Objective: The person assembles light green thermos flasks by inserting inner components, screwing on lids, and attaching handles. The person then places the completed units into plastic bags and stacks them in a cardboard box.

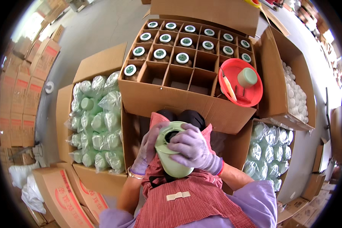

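A pale green flask body with a round dark opening in its top is held upright over my lap. My left hand, in a lavender glove, is closed around its left side. My gloved right hand wraps its right side, and the fingers reach over the shoulder to the edge of the opening. What lies inside the opening is too dark to make out. Just ahead stands a cardboard carton with dividers, where several bottle-shaped pieces with white-rimmed green tops fill many of the cells; several front cells hold none.
On that carton's right corner rests a red basin with a pale green cup and an orange-handled tool. Plastic-wrapped green flask bodies fill a box at left, others one at right. White round pieces fill another box.
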Available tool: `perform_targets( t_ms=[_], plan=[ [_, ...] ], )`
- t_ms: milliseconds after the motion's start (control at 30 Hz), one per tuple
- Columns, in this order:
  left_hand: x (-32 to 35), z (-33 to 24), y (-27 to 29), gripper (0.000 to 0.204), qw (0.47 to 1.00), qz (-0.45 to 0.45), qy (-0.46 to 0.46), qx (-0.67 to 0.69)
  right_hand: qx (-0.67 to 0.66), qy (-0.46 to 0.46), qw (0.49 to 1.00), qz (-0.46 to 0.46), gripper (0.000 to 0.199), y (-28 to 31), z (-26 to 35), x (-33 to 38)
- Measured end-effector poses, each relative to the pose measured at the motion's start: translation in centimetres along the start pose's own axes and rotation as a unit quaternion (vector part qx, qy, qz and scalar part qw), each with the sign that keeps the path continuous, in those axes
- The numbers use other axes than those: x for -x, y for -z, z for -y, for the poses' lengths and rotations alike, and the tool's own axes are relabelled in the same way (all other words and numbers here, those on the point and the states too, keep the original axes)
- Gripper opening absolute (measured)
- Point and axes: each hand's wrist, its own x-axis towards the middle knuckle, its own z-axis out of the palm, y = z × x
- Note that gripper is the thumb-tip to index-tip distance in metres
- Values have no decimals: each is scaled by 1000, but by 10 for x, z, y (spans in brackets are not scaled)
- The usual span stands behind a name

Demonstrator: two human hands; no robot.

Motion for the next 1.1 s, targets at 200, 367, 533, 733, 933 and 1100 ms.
perform_targets(
  t_ms=[200,367,533,733,933,1100],
  plan=[
    [13,6,41,38,977,-130,-126,114,7,-306,950,-60,26,53,-50,41],
    [1,-4,12,37,994,-70,-79,36,-71,-44,987,140,43,47,-9,-16],
    [1,6,30,63,934,61,-212,283,-72,-246,966,13,62,60,-32,12],
    [15,-33,48,90,989,91,-41,-111,-183,-316,931,18,81,53,-54,38],
    [-25,-49,23,72,958,175,-131,-184,-244,-278,925,-92,58,13,-37,-32],
    [-44,-52,2,73,952,-6,-6,305,106,1,993,-42,74,5,-41,-86]
  ],
)
